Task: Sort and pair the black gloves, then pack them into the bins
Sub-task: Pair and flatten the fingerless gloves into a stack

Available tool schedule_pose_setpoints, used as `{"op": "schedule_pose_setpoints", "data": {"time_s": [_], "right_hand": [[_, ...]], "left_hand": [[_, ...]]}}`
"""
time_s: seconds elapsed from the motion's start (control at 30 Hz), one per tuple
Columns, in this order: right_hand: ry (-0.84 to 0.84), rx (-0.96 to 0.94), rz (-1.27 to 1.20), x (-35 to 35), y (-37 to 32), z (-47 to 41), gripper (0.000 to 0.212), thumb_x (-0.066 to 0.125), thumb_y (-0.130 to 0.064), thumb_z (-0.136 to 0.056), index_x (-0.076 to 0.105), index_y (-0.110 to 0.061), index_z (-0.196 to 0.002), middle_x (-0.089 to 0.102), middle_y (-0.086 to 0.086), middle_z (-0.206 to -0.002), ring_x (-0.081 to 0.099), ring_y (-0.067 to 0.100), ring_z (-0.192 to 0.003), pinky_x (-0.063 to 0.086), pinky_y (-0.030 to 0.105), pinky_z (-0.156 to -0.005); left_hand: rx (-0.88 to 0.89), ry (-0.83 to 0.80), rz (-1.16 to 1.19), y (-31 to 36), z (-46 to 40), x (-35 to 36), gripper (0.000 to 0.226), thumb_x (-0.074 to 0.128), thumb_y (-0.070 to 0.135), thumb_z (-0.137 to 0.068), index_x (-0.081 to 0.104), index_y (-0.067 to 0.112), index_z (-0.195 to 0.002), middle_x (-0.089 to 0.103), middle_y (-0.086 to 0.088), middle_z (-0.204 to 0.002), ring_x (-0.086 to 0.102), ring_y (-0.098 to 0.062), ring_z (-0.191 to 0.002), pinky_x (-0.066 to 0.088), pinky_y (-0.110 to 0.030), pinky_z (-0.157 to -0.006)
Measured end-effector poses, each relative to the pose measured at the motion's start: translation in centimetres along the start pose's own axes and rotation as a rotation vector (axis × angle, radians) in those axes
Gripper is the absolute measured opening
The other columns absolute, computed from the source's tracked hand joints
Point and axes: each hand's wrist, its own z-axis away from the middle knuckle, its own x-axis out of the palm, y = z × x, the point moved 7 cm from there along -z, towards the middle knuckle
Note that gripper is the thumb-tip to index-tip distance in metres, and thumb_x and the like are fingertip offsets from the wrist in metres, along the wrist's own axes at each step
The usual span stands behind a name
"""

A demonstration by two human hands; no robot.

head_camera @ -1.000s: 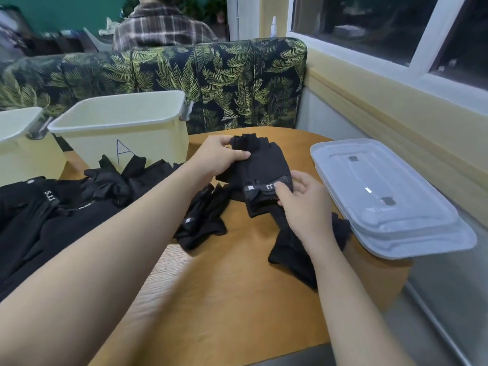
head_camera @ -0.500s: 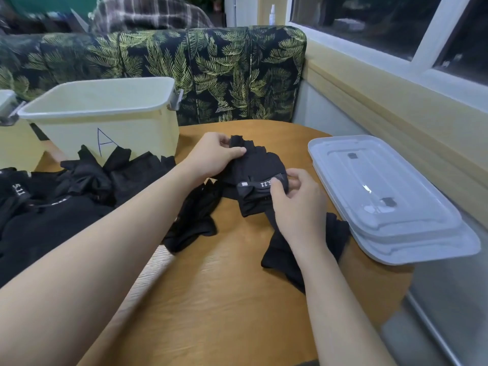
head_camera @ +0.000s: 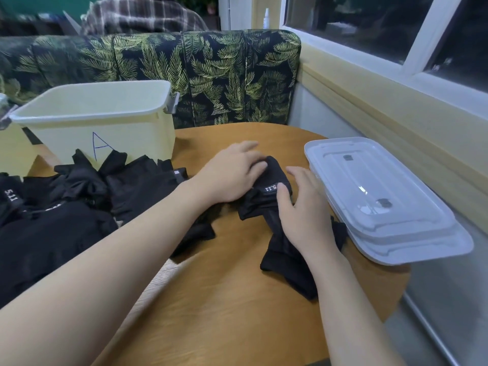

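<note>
Just left of the stacked clear lids (head_camera: 380, 191), on the round wooden table (head_camera: 237, 313), a folded black glove bundle (head_camera: 269, 191) lies under both hands. The left hand (head_camera: 232, 175) lies over its far end with fingers curled loosely onto the fabric, and the right hand (head_camera: 298, 207) rests on its near side, fingers fairly straight, thumb beside the white brand tag; neither seems to clamp it so much as press it flat. Another loose glove (head_camera: 290, 265) trails from under the right wrist, nearer than the lids. Further left of the lids sits a heap of unsorted gloves (head_camera: 79, 196), and behind that heap stands the pale bin marked A (head_camera: 105, 120) (a second bin's corner shows at the frame edge). The step in hand looks like squaring up one pair. Next, I judge, both hands must close round the bundle so it stays together, then carry it leftward over the bin's rim.
</note>
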Motion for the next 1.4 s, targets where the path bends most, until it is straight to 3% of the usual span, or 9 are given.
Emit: {"op": "schedule_pose_setpoints", "data": {"time_s": [0.13, 0.27, 0.4, 0.63, 0.83, 0.97, 1.13, 1.27, 1.4], "right_hand": [[-0.302, -0.013, 0.078, 2.5, 0.0, 0.8, 0.05, 0.034, -0.025, -0.111, 0.03, -0.016, -0.16, 0.027, -0.005, -0.167, 0.018, 0.009, -0.154, 0.013, 0.021, -0.121], [-0.461, 0.011, 0.392, 3.8, 1.7, 1.7, 0.054, 0.02, -0.035, -0.112, 0.019, -0.019, -0.163, 0.015, -0.006, -0.171, 0.005, 0.012, -0.158, 0.009, 0.037, -0.127], [-0.478, 0.044, 0.416, 3.9, 2.1, 1.8, 0.054, 0.017, -0.035, -0.111, 0.018, -0.02, -0.163, 0.014, -0.006, -0.171, 0.003, 0.013, -0.158, 0.004, 0.042, -0.128], [-0.275, -0.067, 0.425, 2.7, -1.4, 1.7, 0.053, 0.031, -0.031, -0.109, 0.028, -0.017, -0.161, 0.02, -0.002, -0.17, 0.005, 0.016, -0.159, -0.002, 0.048, -0.128], [0.034, -0.192, 0.309, 2.6, -7.7, 3.1, 0.037, 0.056, -0.025, -0.098, 0.065, -0.009, -0.13, 0.057, 0.009, -0.145, 0.037, 0.028, -0.148, 0.005, 0.049, -0.128], [-0.18, -0.315, 0.087, 6.3, -11.8, 5.2, 0.029, 0.056, -0.017, -0.098, 0.068, -0.012, -0.124, 0.064, 0.0, -0.131, 0.049, 0.021, -0.136, 0.011, 0.039, -0.128], [-0.445, -0.304, 0.065, 11.7, -13.1, 7.6, 0.043, 0.054, -0.014, -0.101, 0.056, -0.02, -0.144, 0.046, -0.003, -0.156, 0.029, 0.012, -0.15, 0.013, 0.034, -0.128], [-0.475, -0.269, 0.073, 12.8, -13.3, 7.1, 0.047, 0.05, -0.013, -0.102, 0.052, -0.022, -0.148, 0.041, -0.004, -0.161, 0.022, 0.012, -0.153, 0.017, 0.037, -0.128], [-0.477, -0.3, 0.123, 13.8, -13.8, 7.2, 0.045, 0.053, -0.016, -0.102, 0.054, -0.023, -0.147, 0.042, -0.004, -0.16, 0.023, 0.011, -0.153, 0.011, 0.034, -0.129]], "left_hand": [[-0.048, -0.297, -0.04, -0.6, 0.9, 3.9, 0.059, 0.026, 0.048, -0.109, 0.019, 0.024, -0.163, 0.007, -0.005, -0.172, 0.007, -0.021, -0.158, 0.007, -0.035, -0.127], [-0.051, -0.294, -0.051, -1.6, 2.0, 6.0, 0.063, 0.018, 0.054, -0.107, 0.007, 0.028, -0.163, -0.006, -0.002, -0.171, -0.008, -0.019, -0.158, 0.001, -0.038, -0.128], [-0.046, -0.321, -0.05, -1.3, 2.0, 6.2, 0.063, 0.018, 0.055, -0.108, 0.008, 0.028, -0.163, -0.007, -0.002, -0.171, -0.009, -0.02, -0.158, 0.0, -0.039, -0.128], [-0.097, -0.114, -0.224, 2.1, 6.7, 0.9, 0.058, 0.021, 0.039, -0.111, 0.016, 0.017, -0.163, 0.009, -0.011, -0.171, 0.005, -0.028, -0.158, 0.001, -0.041, -0.127], [-0.279, 0.099, -0.199, 0.1, 20.4, -5.4, 0.057, 0.035, 0.029, -0.107, 0.024, 0.018, -0.162, 0.012, -0.009, -0.17, 0.008, -0.027, -0.158, -0.003, -0.036, -0.126], [-0.436, 0.081, -0.26, -4.4, 25.9, -5.9, 0.061, 0.043, 0.033, -0.105, 0.026, 0.019, -0.161, 0.013, -0.009, -0.17, 0.007, -0.028, -0.157, -0.005, -0.037, -0.126], [-0.459, 0.048, -0.333, -8.4, 28.2, -5.9, 0.059, 0.035, 0.048, -0.102, 0.043, 0.021, -0.154, 0.029, -0.013, -0.165, 0.022, -0.034, -0.154, 0.011, -0.045, -0.127], [-0.443, 0.039, -0.331, -8.8, 28.9, -5.7, 0.072, 0.016, 0.059, -0.098, 0.042, 0.023, -0.155, 0.028, -0.008, -0.166, 0.018, -0.027, -0.156, 0.008, -0.042, -0.129], [-0.454, 0.14, -0.233, -9.1, 29.4, -6.5, 0.066, 0.02, 0.052, -0.103, 0.045, 0.018, -0.153, 0.039, -0.004, -0.162, 0.026, -0.022, -0.153, 0.01, -0.036, -0.128]]}}
